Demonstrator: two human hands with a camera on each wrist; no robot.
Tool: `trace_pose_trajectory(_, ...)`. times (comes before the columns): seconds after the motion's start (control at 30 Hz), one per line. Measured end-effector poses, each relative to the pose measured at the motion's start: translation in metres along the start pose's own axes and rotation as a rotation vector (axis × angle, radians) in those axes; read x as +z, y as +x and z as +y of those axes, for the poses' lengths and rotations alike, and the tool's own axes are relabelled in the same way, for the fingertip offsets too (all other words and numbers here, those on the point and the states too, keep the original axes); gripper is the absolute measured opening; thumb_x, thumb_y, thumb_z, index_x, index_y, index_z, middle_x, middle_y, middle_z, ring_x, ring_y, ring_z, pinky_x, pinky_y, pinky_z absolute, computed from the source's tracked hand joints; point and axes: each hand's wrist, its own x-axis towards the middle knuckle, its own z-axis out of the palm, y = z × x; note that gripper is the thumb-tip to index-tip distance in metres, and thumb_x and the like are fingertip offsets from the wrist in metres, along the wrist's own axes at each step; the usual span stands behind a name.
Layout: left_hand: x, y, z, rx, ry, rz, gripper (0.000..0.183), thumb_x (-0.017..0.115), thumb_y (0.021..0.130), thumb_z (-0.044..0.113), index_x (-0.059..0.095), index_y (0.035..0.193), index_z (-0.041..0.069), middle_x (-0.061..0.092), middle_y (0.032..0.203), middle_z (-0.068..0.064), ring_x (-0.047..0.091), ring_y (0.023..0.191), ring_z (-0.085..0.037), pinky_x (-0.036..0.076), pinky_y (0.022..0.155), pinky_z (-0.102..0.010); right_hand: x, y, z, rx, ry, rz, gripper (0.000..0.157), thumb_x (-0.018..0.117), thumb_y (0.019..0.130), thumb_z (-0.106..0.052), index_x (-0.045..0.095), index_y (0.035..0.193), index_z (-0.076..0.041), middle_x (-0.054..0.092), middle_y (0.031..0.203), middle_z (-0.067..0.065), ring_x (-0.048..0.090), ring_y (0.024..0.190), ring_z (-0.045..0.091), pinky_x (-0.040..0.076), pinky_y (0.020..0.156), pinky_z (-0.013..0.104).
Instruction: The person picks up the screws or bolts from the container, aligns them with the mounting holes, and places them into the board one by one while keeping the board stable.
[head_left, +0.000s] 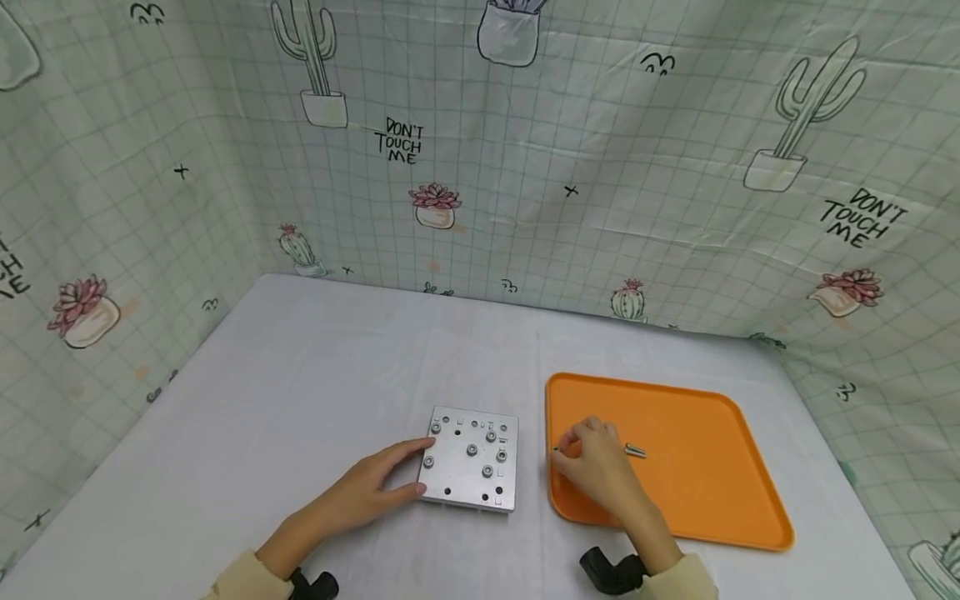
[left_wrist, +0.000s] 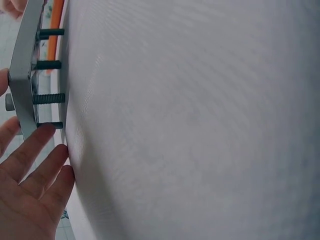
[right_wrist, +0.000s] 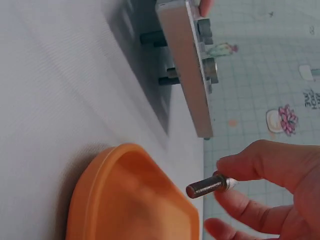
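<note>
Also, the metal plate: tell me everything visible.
The metal plate is silver-grey, roughly square and thick-edged, its top pierced by holes and marked with small outlines. Six round bolt heads stand on top; several holes are unfilled. Dark threaded shanks stick out underneath. It looks level, its underside raised off the white cloth; what bears its weight isn't clear. The left hand touches its left edge with thumb and fingers. The orange tray lies to its right, not touching.
</note>
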Motion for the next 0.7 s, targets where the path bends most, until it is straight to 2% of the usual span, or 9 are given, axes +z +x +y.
trace_pose_trajectory(0.1,0.0,0.0,0.0,0.01,0.003,0.004,0.056,0.059,0.089,0.043,0.044,0.138,0.021,0.045,0.143,0.0,0.036,0.136,-0.025,0.031,0.109,-0.049,0.0,0.002,-0.001,-0.009,0.092,0.016,0.014,0.07,0.081,-0.02,0.06,0.08,-0.009,0.056,0.101,0.01,0.044,0.105,0.031,0.043,0.081,0.041)
trace_pose_trajectory(0.2,0.0,0.001,0.001,0.021,0.007,0.005,0.056,0.058,0.089,0.043,0.043,0.138,0.021,0.045,0.143,-0.001,0.036,0.135,-0.027,0.032,0.109,-0.05,0.001,0.004,-0.005,-0.025,0.15,0.037,0.013,0.07,0.081,-0.019,0.061,0.08,-0.009,0.056,0.103,0.012,0.044,0.107,0.033,0.041,0.082,0.041)
trace_pose_trajectory(0.43,0.001,-0.001,0.001,0.017,0.004,0.01,0.055,0.059,0.089,0.042,0.044,0.138,0.021,0.046,0.142,-0.002,0.038,0.135,-0.028,0.032,0.108,-0.05,0.008,0.011,-0.02,-0.057,0.249,0.062,0.012,0.07,0.08,-0.018,0.064,0.082,-0.009,0.055,0.099,0.011,0.045,0.096,0.028,0.038,0.075,0.03)
trace_pose_trajectory(0.7,-0.001,-0.002,0.001,0.007,-0.005,0.012,0.056,0.06,0.088,0.041,0.044,0.138,0.022,0.045,0.142,-0.002,0.037,0.135,-0.026,0.031,0.109,-0.05,0.015,0.021,-0.029,-0.09,0.311,0.083,0.011,0.072,0.079,-0.017,0.066,0.083,-0.01,0.054,0.091,0.013,0.046,0.09,0.028,0.037,0.072,0.027)
